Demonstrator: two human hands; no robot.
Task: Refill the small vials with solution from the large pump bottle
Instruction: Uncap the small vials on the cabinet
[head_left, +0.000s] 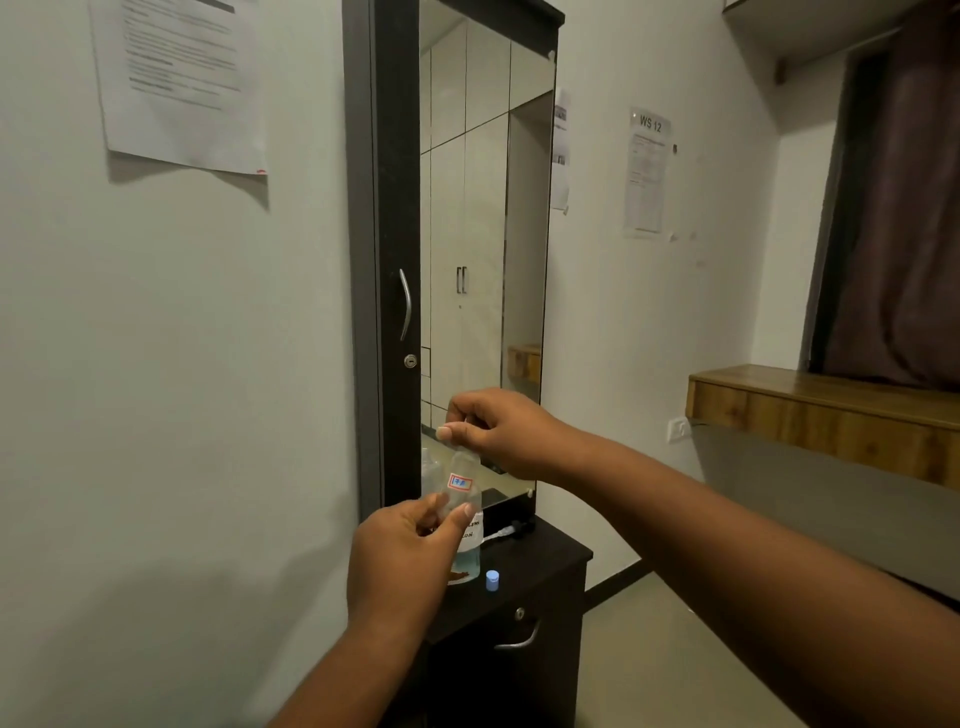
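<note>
My left hand (402, 558) holds a small clear vial (458, 480) with a red and blue label, gripping its lower end. My right hand (498, 431) pinches the top of that vial from above. Behind and below the vial stands the large bottle (467, 553) with bluish solution at its bottom, partly hidden by my left hand. Its pump head (511, 531) lies on the dark cabinet top (545, 561) to the right. A small blue-capped vial (492, 580) stands on the cabinet beside the bottle.
A tall dark-framed mirror (483, 234) rises behind the cabinet. The cabinet has a drawer handle (519, 642) at its front. A wooden shelf (826, 415) juts from the right wall under a dark curtain. Printed papers (176, 78) hang on the walls.
</note>
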